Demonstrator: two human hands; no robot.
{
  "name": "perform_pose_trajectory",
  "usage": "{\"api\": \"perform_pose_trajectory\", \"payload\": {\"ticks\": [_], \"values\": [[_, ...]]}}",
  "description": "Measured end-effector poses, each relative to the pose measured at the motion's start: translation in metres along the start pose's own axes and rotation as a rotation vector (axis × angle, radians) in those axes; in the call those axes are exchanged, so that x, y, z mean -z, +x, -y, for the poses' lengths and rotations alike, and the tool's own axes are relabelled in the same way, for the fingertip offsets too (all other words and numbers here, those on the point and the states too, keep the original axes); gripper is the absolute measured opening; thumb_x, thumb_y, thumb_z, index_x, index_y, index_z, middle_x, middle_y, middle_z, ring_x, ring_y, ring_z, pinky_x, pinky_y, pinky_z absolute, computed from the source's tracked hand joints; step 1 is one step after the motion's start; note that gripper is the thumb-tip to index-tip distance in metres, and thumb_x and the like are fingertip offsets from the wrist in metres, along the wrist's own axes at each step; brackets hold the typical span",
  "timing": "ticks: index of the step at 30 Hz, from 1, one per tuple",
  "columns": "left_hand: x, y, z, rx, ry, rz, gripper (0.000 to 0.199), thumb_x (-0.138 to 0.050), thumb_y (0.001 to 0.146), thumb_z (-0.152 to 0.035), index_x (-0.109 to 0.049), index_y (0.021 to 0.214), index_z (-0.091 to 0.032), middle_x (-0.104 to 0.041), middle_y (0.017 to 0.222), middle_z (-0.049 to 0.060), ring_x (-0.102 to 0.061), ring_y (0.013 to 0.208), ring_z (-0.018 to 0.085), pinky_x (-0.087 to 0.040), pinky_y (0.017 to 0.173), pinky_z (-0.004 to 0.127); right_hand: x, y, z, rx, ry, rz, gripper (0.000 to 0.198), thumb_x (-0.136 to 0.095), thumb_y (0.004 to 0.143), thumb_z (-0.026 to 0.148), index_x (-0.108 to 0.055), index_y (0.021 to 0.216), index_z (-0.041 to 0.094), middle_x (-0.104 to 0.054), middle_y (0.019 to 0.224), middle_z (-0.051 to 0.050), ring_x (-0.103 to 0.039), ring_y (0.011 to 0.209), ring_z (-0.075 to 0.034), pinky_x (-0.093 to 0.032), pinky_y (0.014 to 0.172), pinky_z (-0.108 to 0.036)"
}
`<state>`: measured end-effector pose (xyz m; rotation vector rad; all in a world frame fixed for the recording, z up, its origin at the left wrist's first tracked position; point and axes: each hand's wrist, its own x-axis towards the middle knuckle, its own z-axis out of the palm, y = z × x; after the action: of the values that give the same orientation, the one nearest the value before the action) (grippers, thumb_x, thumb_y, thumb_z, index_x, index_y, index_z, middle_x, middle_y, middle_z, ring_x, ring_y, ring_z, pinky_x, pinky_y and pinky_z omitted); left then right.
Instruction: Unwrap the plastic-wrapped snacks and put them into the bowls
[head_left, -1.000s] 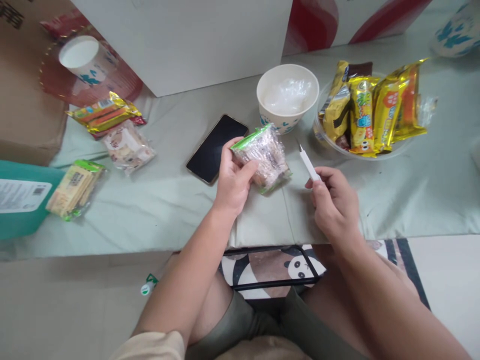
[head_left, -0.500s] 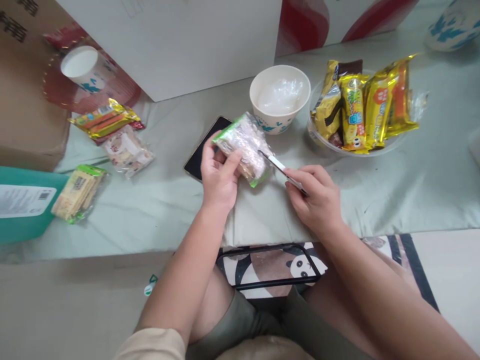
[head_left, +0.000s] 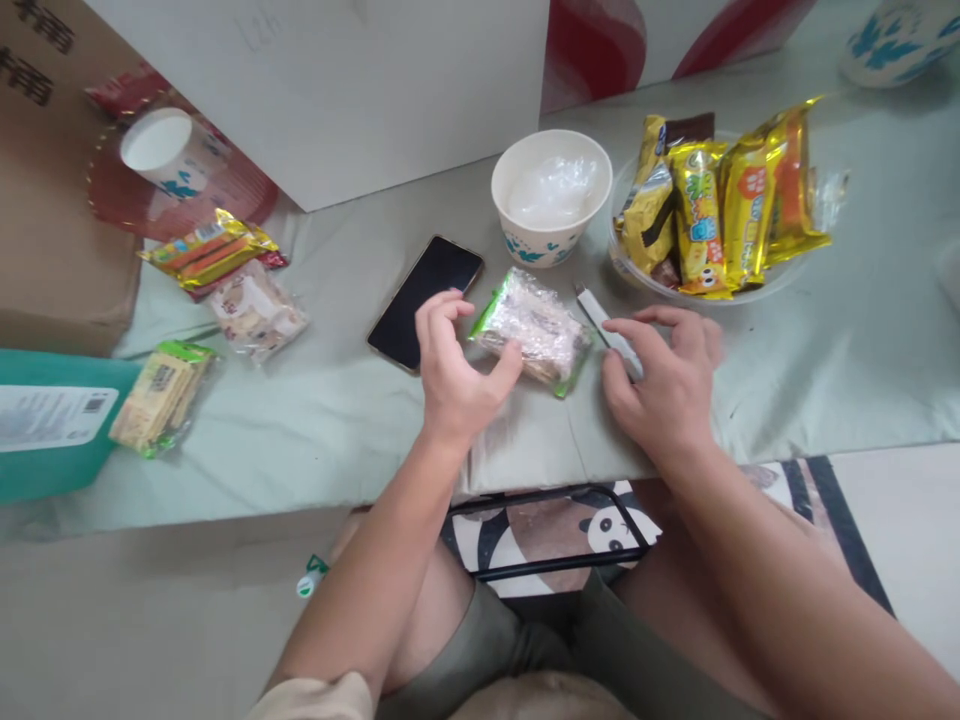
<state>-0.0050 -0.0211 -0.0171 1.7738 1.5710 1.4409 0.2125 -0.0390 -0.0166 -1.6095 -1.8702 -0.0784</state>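
A clear snack packet with green ends (head_left: 536,325) lies on the cloth in front of me. My left hand (head_left: 461,365) is curved around its left side, fingers and thumb apart, the thumb at the packet's near edge. To the right of the packet lies a slim white utility knife with a dark tip (head_left: 600,320). Over its near end is my right hand (head_left: 664,375), with index finger and thumb spread and their tips at the handle. A black phone (head_left: 426,302) rests flat just beyond my left hand.
A paper bowl (head_left: 551,225) holding clear wrappers stands behind the packet. At right is a clear tub (head_left: 780,285) of yellow snack bars. Another green-ended packet (head_left: 161,398) and more wrapped snacks (head_left: 259,310) lie left. A white box (head_left: 337,100) stands at the back.
The packet has come down from my left hand onto the cloth, and that hand's grip has loosened. The knife has moved away to the right of the packet, and my right fingers have spread.
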Motion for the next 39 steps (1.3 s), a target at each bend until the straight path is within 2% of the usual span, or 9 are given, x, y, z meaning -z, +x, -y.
{"api": "perform_pose_trajectory", "payload": {"ticks": [4, 7, 9, 13, 18, 23, 29, 35, 39], "values": [[0.009, 0.003, -0.002, -0.221, 0.145, 0.261, 0.051, -0.076, 0.079, -0.027, -0.055, 0.126, -0.022, -0.06, 0.141, 0.014, -0.053, 0.141, 0.032, -0.046, 0.116, 0.051, 0.0, -0.002, 0.011, 0.11, 0.11, 0.059, 0.02, -0.063, 0.09, 0.027, -0.069, 0.109, 0.025, -0.064, 0.112, -0.01, -0.06, 0.11, -0.029, -0.045, 0.093, -0.046], [0.01, 0.006, -0.004, -0.232, 0.171, 0.377, 0.026, -0.07, 0.086, -0.021, -0.066, 0.112, -0.021, -0.068, 0.13, 0.011, -0.063, 0.127, 0.027, -0.053, 0.107, 0.044, -0.001, -0.002, 0.015, 0.147, 0.129, 0.062, 0.019, -0.064, 0.091, 0.028, -0.067, 0.109, 0.024, -0.066, 0.11, -0.009, -0.061, 0.11, -0.029, -0.043, 0.093, -0.045], [0.009, 0.006, -0.006, -0.268, 0.154, 0.322, 0.006, -0.066, 0.091, -0.019, -0.069, 0.095, -0.021, -0.075, 0.111, 0.008, -0.069, 0.108, 0.022, -0.055, 0.098, 0.041, -0.001, -0.002, 0.016, 0.165, 0.135, 0.052, 0.021, -0.066, 0.09, 0.032, -0.066, 0.11, 0.024, -0.068, 0.109, -0.009, -0.062, 0.109, -0.029, -0.041, 0.093, -0.044], [0.007, 0.005, -0.013, -0.267, 0.03, 0.23, 0.013, -0.064, 0.091, -0.02, -0.066, 0.078, -0.021, -0.073, 0.084, 0.003, -0.068, 0.086, 0.018, -0.057, 0.083, 0.034, -0.001, -0.001, 0.016, 0.165, 0.19, 0.053, 0.014, -0.067, 0.09, 0.033, -0.064, 0.1, 0.024, -0.071, 0.103, -0.007, -0.064, 0.104, -0.027, -0.04, 0.09, -0.042], [0.007, 0.007, -0.011, 0.135, -0.28, -0.017, 0.015, -0.061, 0.088, -0.023, -0.057, 0.074, -0.021, -0.064, 0.072, -0.001, -0.063, 0.062, 0.012, -0.05, 0.055, 0.024, 0.0, 0.002, 0.013, 0.032, 0.3, 0.076, 0.011, -0.058, 0.09, 0.021, -0.055, 0.08, 0.023, -0.068, 0.083, -0.003, -0.062, 0.086, -0.022, -0.038, 0.08, -0.038], [0.005, 0.012, -0.002, 0.452, -0.478, -0.089, 0.024, -0.067, 0.074, -0.018, -0.06, 0.096, -0.025, -0.064, 0.084, -0.003, -0.056, 0.05, 0.008, -0.041, 0.042, 0.021, 0.0, 0.001, 0.014, 0.034, 0.238, 0.157, 0.019, -0.067, 0.087, 0.032, -0.068, 0.104, 0.024, -0.07, 0.094, -0.006, -0.061, 0.097, -0.027, -0.038, 0.082, -0.041], [0.005, 0.016, -0.001, 0.359, -0.369, -0.034, 0.017, -0.073, 0.077, -0.03, -0.059, 0.078, -0.022, -0.053, 0.063, -0.005, -0.047, 0.048, 0.008, -0.036, 0.043, 0.021, 0.002, 0.002, 0.013, 0.035, 0.336, 0.178, 0.01, -0.063, 0.092, 0.026, -0.069, 0.086, 0.025, -0.065, 0.078, -0.004, -0.061, 0.09, -0.024, -0.041, 0.081, -0.041], [0.013, 0.023, 0.003, 0.388, -0.455, -0.365, 0.029, -0.066, 0.074, -0.022, -0.04, 0.061, -0.021, -0.034, 0.051, -0.007, -0.036, 0.042, 0.007, -0.026, 0.04, 0.022, 0.006, 0.009, -0.005, -0.135, 0.334, -0.121, 0.007, -0.056, 0.093, 0.022, -0.062, 0.095, 0.023, -0.063, 0.081, -0.004, -0.059, 0.076, -0.021, -0.047, 0.074, -0.038], [0.016, 0.02, 0.006, 0.434, -0.436, -0.268, 0.023, -0.066, 0.076, -0.022, -0.045, 0.066, -0.022, -0.038, 0.057, -0.006, -0.037, 0.043, 0.007, -0.026, 0.039, 0.022, 0.008, 0.01, -0.014, -0.188, 0.249, -0.2, 0.019, -0.05, 0.085, 0.012, -0.06, 0.095, 0.024, -0.055, 0.078, -0.003, -0.057, 0.074, -0.022, -0.048, 0.071, -0.039]]}}
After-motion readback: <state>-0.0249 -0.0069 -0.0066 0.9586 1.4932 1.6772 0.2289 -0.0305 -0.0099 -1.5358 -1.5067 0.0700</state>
